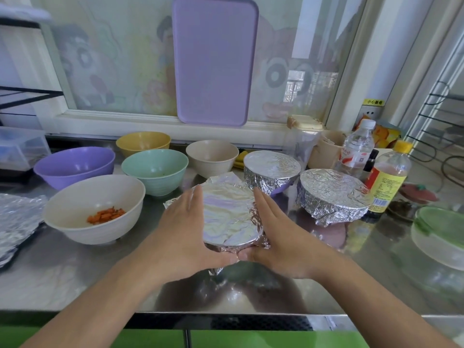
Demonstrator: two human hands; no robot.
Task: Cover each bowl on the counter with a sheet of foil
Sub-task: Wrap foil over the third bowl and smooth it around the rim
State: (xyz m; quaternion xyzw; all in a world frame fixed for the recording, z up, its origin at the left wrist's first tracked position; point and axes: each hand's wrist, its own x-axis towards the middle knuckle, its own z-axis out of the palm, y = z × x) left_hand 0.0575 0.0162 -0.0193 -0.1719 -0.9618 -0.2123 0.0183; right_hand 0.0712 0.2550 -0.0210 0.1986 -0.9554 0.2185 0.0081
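Foil [229,217] is being pressed around a third bowl mid-counter [351,285] by left hand [185,234] and right hand [278,237], fingers straight; two covered bowls [272,169] are standing behind, five are waiting uncovered.

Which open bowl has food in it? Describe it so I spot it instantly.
Start at the steel counter and go to its left front. The big white bowl sits just right of the loose foil sheet, in front of the purple bowl. Only it shows orange chopped pieces.
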